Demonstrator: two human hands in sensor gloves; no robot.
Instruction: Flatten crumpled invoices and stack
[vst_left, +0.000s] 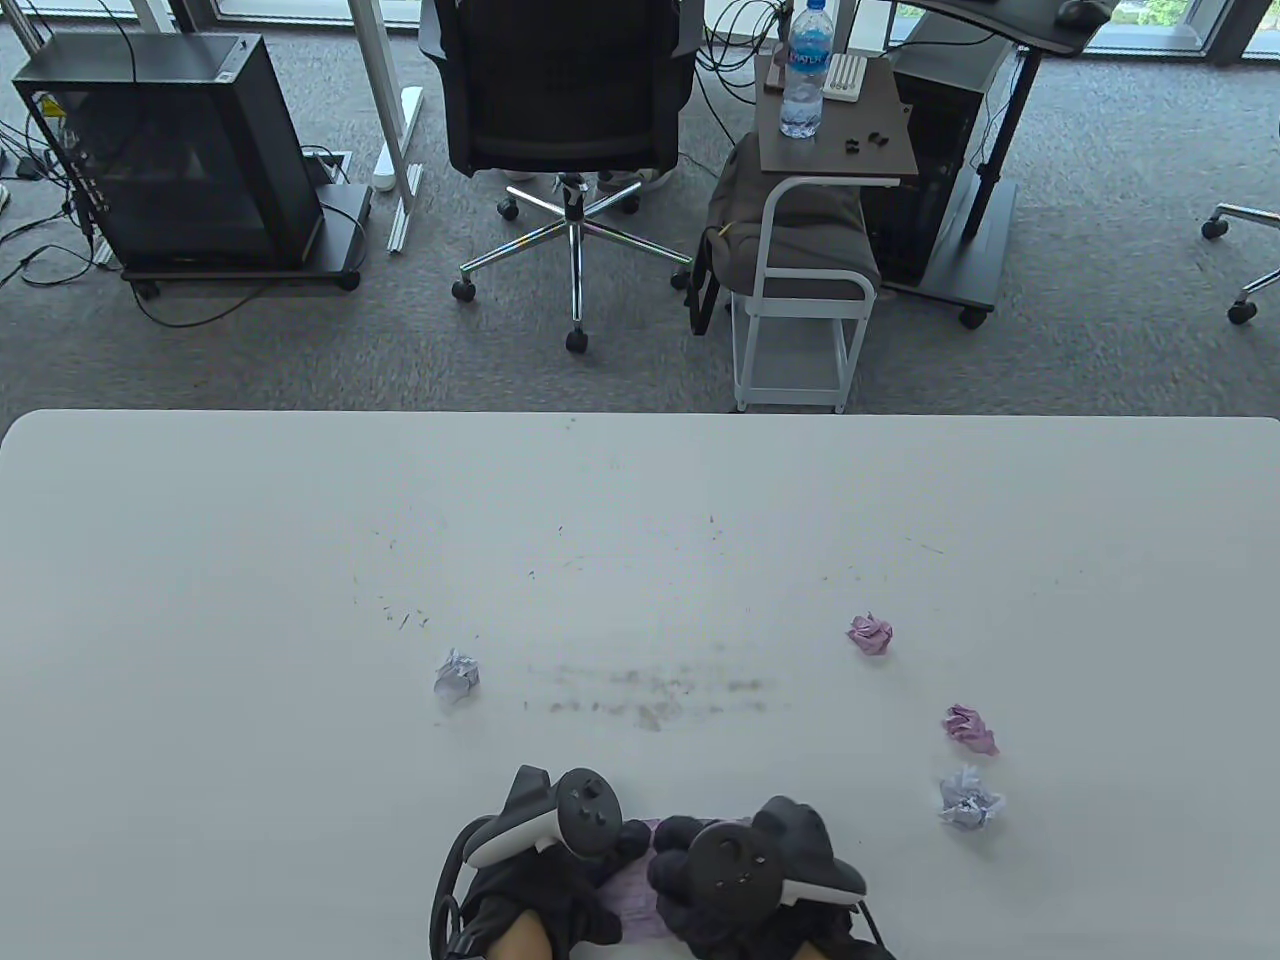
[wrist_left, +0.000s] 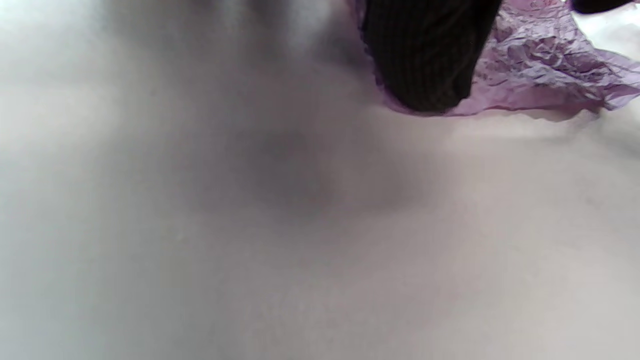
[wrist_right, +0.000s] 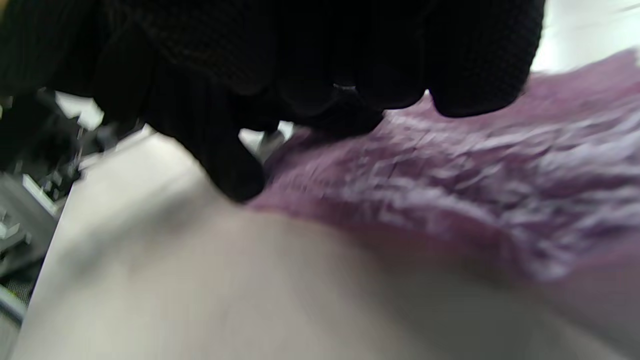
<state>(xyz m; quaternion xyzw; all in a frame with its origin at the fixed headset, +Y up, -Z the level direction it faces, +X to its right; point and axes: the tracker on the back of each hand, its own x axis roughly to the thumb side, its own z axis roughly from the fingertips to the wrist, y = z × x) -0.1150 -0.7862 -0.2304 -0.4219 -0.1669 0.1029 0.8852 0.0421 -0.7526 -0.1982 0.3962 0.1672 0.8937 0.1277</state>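
Observation:
A pink invoice (vst_left: 636, 893), partly opened and still wrinkled, lies at the table's near edge between my hands. My left hand (vst_left: 605, 840) holds its left side; in the left wrist view one gloved finger (wrist_left: 425, 60) sits on the paper's edge (wrist_left: 540, 70). My right hand (vst_left: 685, 862) holds its right side; in the right wrist view curled fingers (wrist_right: 320, 75) rest on the pink sheet (wrist_right: 450, 170). Several crumpled balls lie on the table: a pale one (vst_left: 457, 675) at the left, a pink one (vst_left: 870, 633), another pink one (vst_left: 970, 727) and a pale one (vst_left: 968, 800) at the right.
The white table (vst_left: 300, 600) has smudges in its middle. Beyond its far edge stand an office chair (vst_left: 565, 90), a small side cart (vst_left: 800, 250) with a water bottle (vst_left: 805, 70), and a computer case (vst_left: 180, 150).

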